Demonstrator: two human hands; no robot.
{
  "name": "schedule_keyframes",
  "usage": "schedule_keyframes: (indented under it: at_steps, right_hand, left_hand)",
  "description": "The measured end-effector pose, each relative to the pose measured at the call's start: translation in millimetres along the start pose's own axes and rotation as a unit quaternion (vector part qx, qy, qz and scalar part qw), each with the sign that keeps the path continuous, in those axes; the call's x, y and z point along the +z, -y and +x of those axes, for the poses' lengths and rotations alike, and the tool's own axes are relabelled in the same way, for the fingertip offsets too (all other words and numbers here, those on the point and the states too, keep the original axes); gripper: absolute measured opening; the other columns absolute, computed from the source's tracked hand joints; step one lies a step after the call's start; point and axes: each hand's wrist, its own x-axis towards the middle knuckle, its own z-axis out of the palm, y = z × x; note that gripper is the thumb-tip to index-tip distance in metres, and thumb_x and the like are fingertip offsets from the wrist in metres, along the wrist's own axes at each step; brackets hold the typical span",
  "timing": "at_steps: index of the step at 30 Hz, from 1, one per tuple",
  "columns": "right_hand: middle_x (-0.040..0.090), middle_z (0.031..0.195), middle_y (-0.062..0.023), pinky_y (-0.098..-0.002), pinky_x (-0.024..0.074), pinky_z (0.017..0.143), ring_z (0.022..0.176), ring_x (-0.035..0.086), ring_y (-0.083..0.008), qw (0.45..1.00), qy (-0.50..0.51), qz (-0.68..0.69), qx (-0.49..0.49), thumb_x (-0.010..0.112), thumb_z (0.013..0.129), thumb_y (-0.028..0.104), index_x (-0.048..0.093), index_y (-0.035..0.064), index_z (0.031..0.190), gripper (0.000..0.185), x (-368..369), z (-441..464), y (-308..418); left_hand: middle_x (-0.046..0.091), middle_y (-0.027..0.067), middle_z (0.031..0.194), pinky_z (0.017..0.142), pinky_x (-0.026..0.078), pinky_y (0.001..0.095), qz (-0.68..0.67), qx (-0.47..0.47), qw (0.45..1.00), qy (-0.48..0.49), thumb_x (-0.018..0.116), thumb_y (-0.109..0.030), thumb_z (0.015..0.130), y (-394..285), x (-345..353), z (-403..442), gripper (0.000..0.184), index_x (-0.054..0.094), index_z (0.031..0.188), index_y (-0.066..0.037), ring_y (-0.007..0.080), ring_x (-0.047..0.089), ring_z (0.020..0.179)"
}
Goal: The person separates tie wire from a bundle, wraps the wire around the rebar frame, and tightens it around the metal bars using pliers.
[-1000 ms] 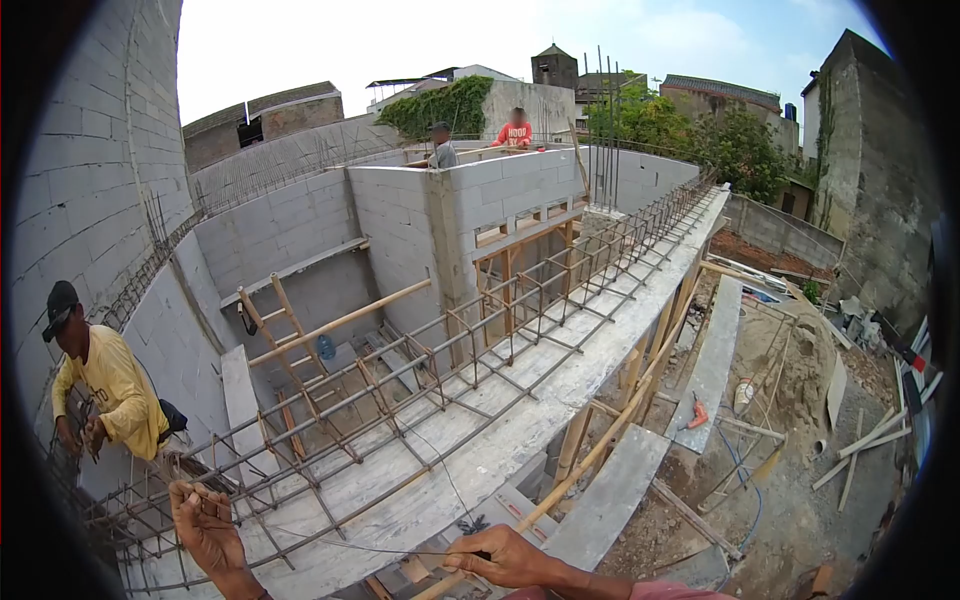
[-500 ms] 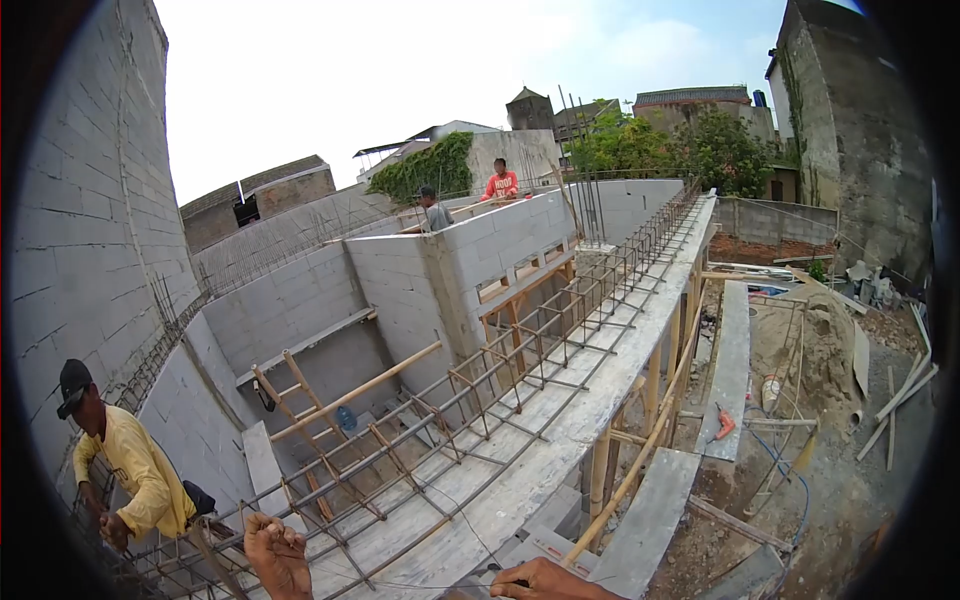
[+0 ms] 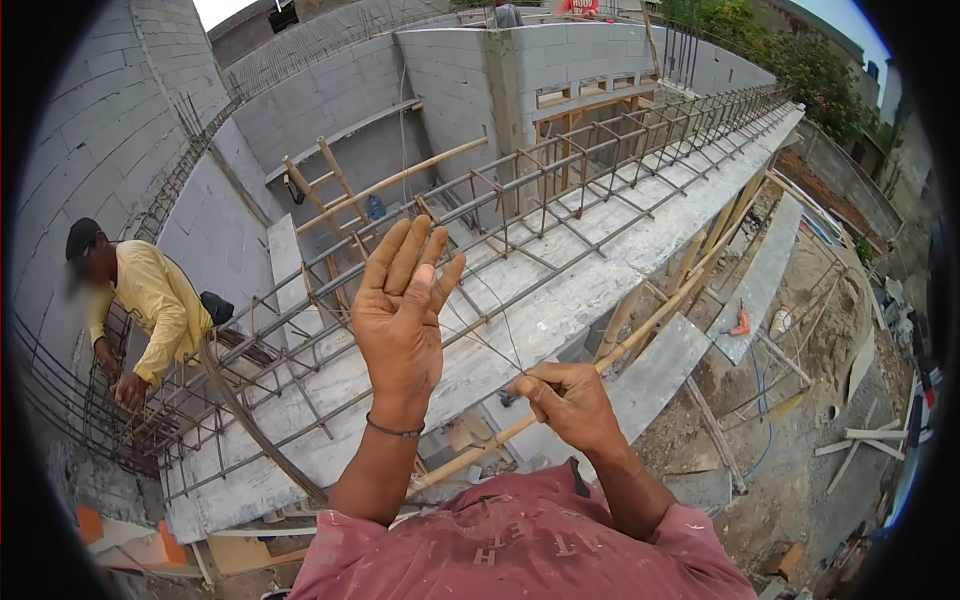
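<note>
So, R hand point(image 3: 570, 402) pinches thin wire point(image 3: 516, 357) in front of the bars point(image 3: 507, 228); L hand point(image 3: 402, 325) is up, loose, looks empty; wire might snag on bars if pulled w/o care

There are the wearer's two hands point(image 3: 400, 335), one wristband point(image 3: 394, 429), one blue jug point(image 3: 375, 208) and three other people point(image 3: 158, 300).
</note>
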Motion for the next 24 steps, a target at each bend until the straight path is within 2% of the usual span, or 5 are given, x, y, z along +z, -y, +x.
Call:
schedule_keyframes:
  at_steps: [9,13,15,21,24]
  right_hand:
    - [0.061,0.064,-0.0026,-0.0256,0.0381,0.049,0.054,0.048,-0.0065,0.99,-0.104,-0.083,-0.05,0.072,0.094,0.017,0.076,-0.0028,0.103,0.022,5,11,31]
    - [0.064,0.068,-0.0024,-0.0224,0.0365,0.047,0.053,0.047,-0.0055,0.984,-0.116,-0.109,-0.075,0.072,0.094,0.018,0.076,-0.0033,0.102,0.023,9,17,27]
    - [0.067,0.07,-0.0039,-0.0227,0.0391,0.049,0.055,0.049,-0.0061,0.978,-0.139,-0.126,-0.088,0.073,0.093,0.017,0.076,-0.0022,0.104,0.022,12,18,27]
    - [0.069,0.069,-0.0122,-0.0281,0.0436,0.052,0.054,0.053,-0.0102,0.961,-0.17,-0.169,-0.137,0.073,0.091,0.013,0.076,-0.0016,0.103,0.019,13,21,25]
    - [0.07,0.071,-0.0134,-0.0286,0.0447,0.052,0.054,0.055,-0.011,0.958,-0.168,-0.186,-0.143,0.073,0.09,0.013,0.076,-0.0013,0.102,0.019,12,21,27]
  left_hand:
    - [0.034,0.0198,0.157,0.113,0.045,0.0491,0.175,0.234,0.956,-0.006,0.052,0.007,0.097,8,7,11,0.059,0.029,0.152,0.003,0.0332,0.032,0.146]
    - [0.03,0.0203,0.159,0.111,0.047,0.0509,-0.034,0.145,0.989,-0.026,0.052,0.005,0.098,11,7,6,0.058,0.028,0.151,0.004,0.0357,0.028,0.148]
    - [0.025,0.0226,0.16,0.108,0.049,0.0535,-0.099,0.013,0.994,-0.045,0.052,0.004,0.099,15,2,8,0.059,0.026,0.152,0.004,0.0388,0.031,0.146]
    - [0.031,0.0316,0.153,0.105,0.054,0.0471,0.065,0.101,0.991,-0.066,0.057,0.008,0.095,15,8,4,0.064,0.026,0.151,0.007,0.0407,0.045,0.137]
    - [0.043,0.0319,0.146,0.103,0.056,0.0424,-0.001,0.018,0.999,-0.049,0.059,0.009,0.093,9,9,8,0.067,0.025,0.151,0.008,0.0394,0.05,0.133]
